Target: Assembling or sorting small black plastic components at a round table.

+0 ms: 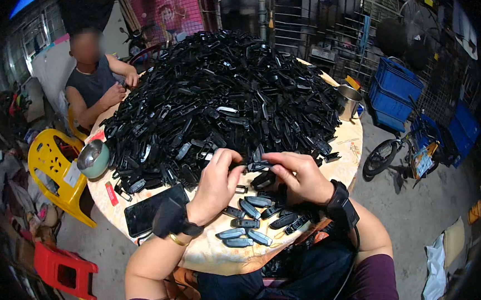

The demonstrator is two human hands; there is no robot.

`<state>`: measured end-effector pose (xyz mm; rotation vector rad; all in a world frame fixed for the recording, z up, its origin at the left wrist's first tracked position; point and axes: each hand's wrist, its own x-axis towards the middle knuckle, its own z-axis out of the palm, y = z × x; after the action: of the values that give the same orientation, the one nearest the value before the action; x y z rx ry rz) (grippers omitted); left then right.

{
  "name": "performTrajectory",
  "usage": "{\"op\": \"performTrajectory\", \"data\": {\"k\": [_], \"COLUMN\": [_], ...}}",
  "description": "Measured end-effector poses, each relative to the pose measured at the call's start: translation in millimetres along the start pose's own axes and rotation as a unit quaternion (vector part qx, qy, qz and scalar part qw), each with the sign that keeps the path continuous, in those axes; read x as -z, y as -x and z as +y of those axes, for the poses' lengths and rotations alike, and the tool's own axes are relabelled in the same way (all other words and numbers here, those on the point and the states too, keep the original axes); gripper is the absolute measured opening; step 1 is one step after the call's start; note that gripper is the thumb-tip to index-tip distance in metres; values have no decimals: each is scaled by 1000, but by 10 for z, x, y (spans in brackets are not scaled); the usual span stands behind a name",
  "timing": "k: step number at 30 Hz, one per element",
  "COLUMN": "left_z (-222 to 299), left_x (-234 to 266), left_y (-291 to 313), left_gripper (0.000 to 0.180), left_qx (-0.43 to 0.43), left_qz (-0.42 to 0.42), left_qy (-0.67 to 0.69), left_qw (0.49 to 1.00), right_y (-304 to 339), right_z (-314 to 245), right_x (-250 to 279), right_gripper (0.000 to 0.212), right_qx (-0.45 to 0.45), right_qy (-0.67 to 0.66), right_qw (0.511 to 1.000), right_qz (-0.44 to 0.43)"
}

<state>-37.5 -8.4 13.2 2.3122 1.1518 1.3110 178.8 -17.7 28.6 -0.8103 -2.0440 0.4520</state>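
Close to the front of a large heap of small black plastic parts (220, 95), my two hands meet. My right hand (305, 176) is closed, its thumb and fingers pinching a slim dark plastic piece (259, 165). My left hand (218, 179) is curled with thumb and fingertips drawn together at the other side of that piece; what lies in its pinch is too small to make out. Below the hands, several oblong black and grey plastic casings (245, 223) lie loose on the round table (214, 257). A dark smartphone (144, 215) lies beside my left wrist.
A pale green bowl (94, 159) stands at the table's left edge, a metal mug (349, 102) at the right. Across the left side sits another person (93, 82), hands at the heap. Around stand a yellow chair (58, 168), a red stool (65, 271), blue crates (395, 92) and a bicycle (383, 159).
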Motion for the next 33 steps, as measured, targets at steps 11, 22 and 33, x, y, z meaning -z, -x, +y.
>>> {"op": "performTrajectory", "data": {"k": [11,22,33], "left_z": [-37,-59,70], "left_x": [15,-97,-72], "left_y": [14,63,61], "left_gripper": [38,27,32], "left_qx": [269,183,221], "left_qz": [-130,-84,-75], "left_qy": [535,347,364], "left_qw": [790,916,902], "right_y": [40,27,76], "right_z": [87,75,1], "right_x": [-199,-192,-330], "right_gripper": [22,20,21], "right_qx": [-71,-153,-2], "right_qy": [-159,-257,-9], "right_qw": [984,954,996], "right_qz": [-24,-25,85]}}
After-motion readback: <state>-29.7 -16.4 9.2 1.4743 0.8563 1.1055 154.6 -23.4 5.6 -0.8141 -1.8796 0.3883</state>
